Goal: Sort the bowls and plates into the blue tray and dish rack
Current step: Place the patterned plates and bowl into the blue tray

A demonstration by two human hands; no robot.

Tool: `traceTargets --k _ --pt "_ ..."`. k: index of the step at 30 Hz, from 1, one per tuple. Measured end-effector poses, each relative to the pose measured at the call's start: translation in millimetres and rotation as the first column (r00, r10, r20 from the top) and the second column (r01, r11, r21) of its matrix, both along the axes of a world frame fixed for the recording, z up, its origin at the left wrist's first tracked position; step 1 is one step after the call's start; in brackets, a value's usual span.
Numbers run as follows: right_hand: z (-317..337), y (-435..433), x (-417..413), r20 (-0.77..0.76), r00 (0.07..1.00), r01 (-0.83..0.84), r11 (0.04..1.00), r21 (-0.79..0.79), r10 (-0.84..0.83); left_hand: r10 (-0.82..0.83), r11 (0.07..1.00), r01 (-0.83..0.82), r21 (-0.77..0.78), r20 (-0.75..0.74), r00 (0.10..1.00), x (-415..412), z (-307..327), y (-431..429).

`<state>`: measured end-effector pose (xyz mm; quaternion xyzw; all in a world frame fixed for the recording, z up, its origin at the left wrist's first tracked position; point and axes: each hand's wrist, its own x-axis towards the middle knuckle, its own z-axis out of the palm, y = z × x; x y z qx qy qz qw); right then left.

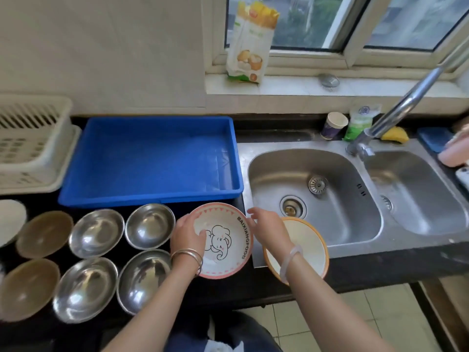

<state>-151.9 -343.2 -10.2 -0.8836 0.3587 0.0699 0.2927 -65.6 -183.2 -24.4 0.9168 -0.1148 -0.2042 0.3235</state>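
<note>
My left hand (188, 235) grips the left rim of a pink-rimmed bowl (228, 247) with an elephant drawing, thumb inside it. My right hand (266, 226) touches that bowl's right rim with relaxed fingers. Under my right wrist lies an orange-rimmed plate (309, 247) at the counter's front edge. The blue tray (152, 158) stands behind the bowl with nothing in it. The cream dish rack (33, 146) sits at the far left. Several steel bowls (149, 226) and two brown bowls (44, 233) line the counter to the left.
A double steel sink (330, 199) with a long tap (396, 110) fills the right side. A paper cup (333, 125), a green packet and a yellow sponge sit behind it. A flour bag (250, 44) leans on the window sill. A white dish edge (10, 219) shows far left.
</note>
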Motion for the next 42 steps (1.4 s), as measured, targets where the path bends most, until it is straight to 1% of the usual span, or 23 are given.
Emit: traceTargets --k 3,5,7,11,14,17,20,23,26,28,31,33,35,37,39,42 --pt "-10.5 -1.9 20.8 -0.169 0.980 -0.117 0.992 -0.052 0.107 0.044 0.999 -0.044 0.002 -0.076 0.996 2.9 -5.0 9.1" --pt "-15.5 -3.8 30.4 -0.216 0.966 -0.151 0.988 -0.017 0.143 0.053 0.999 -0.052 0.012 -0.113 0.992 4.6 -8.8 11.2" --pt "-19.6 -6.7 36.2 -0.217 0.962 -0.166 0.986 0.022 0.167 0.090 0.996 -0.087 0.031 -0.130 0.987 6.7 -11.9 11.9" --pt "-23.1 -15.0 42.4 -0.195 0.962 -0.179 0.980 0.088 0.193 0.218 0.975 -0.210 0.074 -0.113 0.969 12.1 -14.2 10.8" --pt "-22.2 -21.4 44.5 -0.175 0.962 -0.188 0.975 0.120 0.207 0.283 0.959 -0.281 0.041 -0.127 0.950 15.4 -14.7 11.9" --pt "-14.5 -27.4 43.4 -0.162 0.965 -0.174 0.968 0.178 0.204 0.280 0.959 -0.284 -0.011 -0.145 0.949 19.1 -14.0 16.4" --pt "3.8 -30.5 47.3 -0.110 0.982 -0.124 0.960 0.253 0.156 0.303 0.940 -0.325 -0.109 -0.177 0.936 29.6 -7.3 23.6" --pt "28.9 -30.9 58.5 -0.026 0.997 -0.062 0.946 0.318 0.074 0.366 0.869 -0.422 -0.259 -0.239 0.900 47.3 7.7 32.7" --pt "49.8 -26.0 79.2 0.045 0.999 -0.021 0.926 0.377 0.005 0.367 0.842 -0.420 -0.338 -0.212 0.906 73.1 26.0 42.3" --pt "58.7 -19.7 97.4 0.086 0.994 0.020 0.906 0.423 -0.062 0.374 0.798 -0.442 -0.408 -0.239 0.896 91.3 34.9 48.8" --pt "62.5 -7.0 127.4 0.128 0.978 0.077 0.857 0.509 -0.164 0.382 0.734 -0.500 -0.459 -0.331 0.863 116.8 40.1 59.8" --pt "59.3 3.4 149.2 0.144 0.964 0.109 0.829 0.549 -0.222 0.372 0.647 -0.582 -0.492 -0.463 0.805 133.2 39.3 66.1" --pt "52.5 15.4 172.8 0.157 0.951 0.132 0.809 0.572 -0.266 0.383 0.590 -0.642 -0.489 -0.530 0.756 152.7 35.5 71.5" --pt "44.0 27.8 195.1 0.162 0.941 0.143 0.783 0.605 -0.296 0.393 0.580 -0.651 -0.490 -0.532 0.750 175.1 29.0 75.5" --pt "34.3 38.0 215.6 0.151 0.938 0.150 0.757 0.636 -0.313 0.405 0.588 -0.647 -0.485 -0.516 0.755 198.0 21.0 79.8" --pt "17.1 48.4 242.7 0.127 0.939 0.164 0.740 0.653 -0.321 0.417 0.643 -0.641 -0.419 -0.510 0.752 229.5 8.4 86.6"
